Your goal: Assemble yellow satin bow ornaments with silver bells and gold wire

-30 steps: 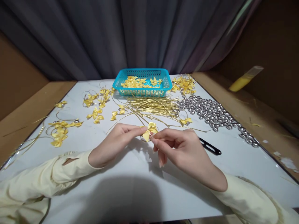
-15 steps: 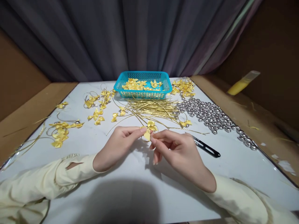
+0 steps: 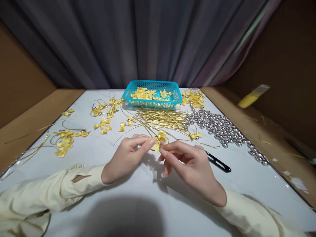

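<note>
Between my two hands, a yellow satin ribbon flower (image 3: 161, 136) is held above the white table, with a thin gold cord looped around it. My left hand (image 3: 129, 156) pinches the flower's left side between thumb and index finger. My right hand (image 3: 191, 164) is closed in a pinch at its lower right edge, where the gold cord comes out. The cord's end is hidden by the right fingertips. Just beyond the flower lies a bundle of gold cords (image 3: 160, 118). A black-handled cutter (image 3: 218, 163) rests beside my right hand, partly covered by it.
A blue basket (image 3: 151, 104) holding yellow ribbon flowers stands at the back. Silver beads (image 3: 217, 126) spread along the right. Corded yellow flowers (image 3: 64, 141) lie at left, others (image 3: 194, 98) at back right. A yellow-filled tube (image 3: 253, 96) is beyond the table's right edge.
The view has tilted slightly, so the table things appear a little lower. Both hands keep their pinch on the flower and cord, with only slight finger movement.
</note>
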The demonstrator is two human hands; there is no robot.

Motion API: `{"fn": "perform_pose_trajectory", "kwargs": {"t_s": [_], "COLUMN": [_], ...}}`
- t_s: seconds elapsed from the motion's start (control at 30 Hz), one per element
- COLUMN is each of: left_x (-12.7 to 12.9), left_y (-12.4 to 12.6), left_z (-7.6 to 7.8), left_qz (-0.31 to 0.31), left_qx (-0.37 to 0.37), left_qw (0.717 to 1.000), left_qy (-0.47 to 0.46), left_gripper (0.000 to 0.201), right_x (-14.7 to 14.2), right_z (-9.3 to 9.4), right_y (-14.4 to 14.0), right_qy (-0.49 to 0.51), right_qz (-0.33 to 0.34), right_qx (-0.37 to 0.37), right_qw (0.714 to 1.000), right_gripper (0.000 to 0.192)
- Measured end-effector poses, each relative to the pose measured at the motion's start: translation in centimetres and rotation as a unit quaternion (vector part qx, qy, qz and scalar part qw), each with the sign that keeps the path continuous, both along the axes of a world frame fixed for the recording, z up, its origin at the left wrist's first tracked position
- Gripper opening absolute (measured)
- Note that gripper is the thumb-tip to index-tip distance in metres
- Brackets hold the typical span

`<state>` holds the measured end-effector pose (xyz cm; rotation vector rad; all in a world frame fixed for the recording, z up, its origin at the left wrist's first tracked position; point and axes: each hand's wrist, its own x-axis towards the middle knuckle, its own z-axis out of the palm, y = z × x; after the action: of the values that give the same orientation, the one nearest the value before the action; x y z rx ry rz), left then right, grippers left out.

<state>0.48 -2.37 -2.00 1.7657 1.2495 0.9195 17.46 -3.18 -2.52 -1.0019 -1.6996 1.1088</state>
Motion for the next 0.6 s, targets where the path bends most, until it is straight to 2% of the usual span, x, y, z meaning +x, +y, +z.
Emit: {"fn": "perform_pose_trajectory", "kwargs": {"t_s": [0.17, 0.27, 0.37, 0.43, 0.5, 0.6], "left_x": [-0.3, -0.5, -0.5, -0.5, -0.5, -0.6], "left_y": [0.3, 0.5, 0.6, 0.6, 0.6, 0.6], "left_z": [0.4, 0.6, 0.6, 0.6, 0.6, 0.5], "left_qz": [0.003, -0.013, -0.045, -0.064, -0.076, -0.092], "left_qx": [0.058, 0.072, 0.072, 0.079, 0.093, 0.104], "left_qw": [0.998, 0.996, 0.994, 0.992, 0.99, 0.987], "left_qy": [0.032, 0.055, 0.071, 0.074, 0.076, 0.08], "left_gripper": [0.028, 0.03, 0.031, 0.031, 0.031, 0.03], "right_x": [0.7, 1.0, 1.2, 1.3, 1.2, 1.2], "right_z": [0.5, 0.3, 0.0, 0.0, 0.0, 0.2], "right_y": [0.2, 0.2, 0.3, 0.4, 0.5, 0.5], "right_qy": [-0.034, -0.036, -0.059, -0.095, -0.13, -0.152], "right_qz": [0.009, -0.017, -0.038, -0.03, -0.012, 0.01], "right_qx": [0.088, 0.143, 0.226, 0.283, 0.303, 0.277], "right_qw": [0.995, 0.989, 0.972, 0.954, 0.944, 0.949], "right_gripper": [0.012, 0.007, 0.028, 0.031, 0.027, 0.02]}}
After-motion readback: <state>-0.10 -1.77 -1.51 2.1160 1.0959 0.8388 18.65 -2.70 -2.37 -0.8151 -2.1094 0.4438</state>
